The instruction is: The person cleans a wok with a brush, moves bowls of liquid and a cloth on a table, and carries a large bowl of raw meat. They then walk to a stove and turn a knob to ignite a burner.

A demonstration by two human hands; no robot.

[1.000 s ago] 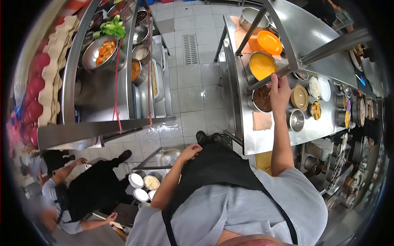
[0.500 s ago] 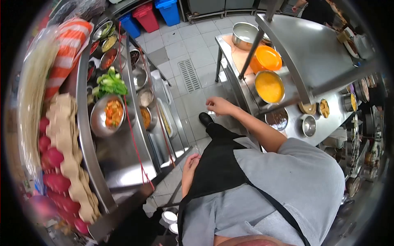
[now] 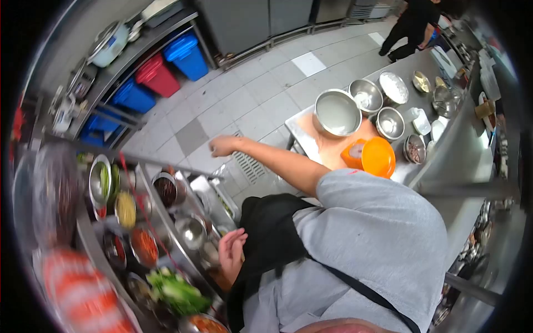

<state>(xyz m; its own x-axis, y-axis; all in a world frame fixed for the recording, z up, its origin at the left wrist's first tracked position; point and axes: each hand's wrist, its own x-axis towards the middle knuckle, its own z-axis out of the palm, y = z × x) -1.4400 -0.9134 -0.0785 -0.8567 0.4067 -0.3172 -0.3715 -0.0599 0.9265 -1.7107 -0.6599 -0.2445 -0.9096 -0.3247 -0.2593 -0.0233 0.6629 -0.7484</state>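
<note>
My right hand [image 3: 223, 146] is stretched forward over the tiled floor, its fingers curled in and nothing seen in them. My left hand [image 3: 232, 250] is low by the black apron [image 3: 272, 227], beside the shelf on the left. Its palm is empty and its fingers are apart, slightly bent. Nearest to it are a metal bowl [image 3: 192, 232] and the leafy greens [image 3: 176, 291]. Bowls of shredded orange food [image 3: 144, 247] and pale yellow strips [image 3: 125, 210] sit farther along that shelf.
At right, a steel counter holds a large metal pot [image 3: 337, 112], an orange container [image 3: 378, 157] and several metal bowls. Blue [image 3: 187, 55] and red [image 3: 157, 75] bins stand under the far left bench. Another person [image 3: 412, 30] in dark clothes stands at the back right.
My view has moved forward along the aisle and turned. My right hand now appears farther left, over the floor near the drain; the left has come up beside the shelf. Both remain empty.
</note>
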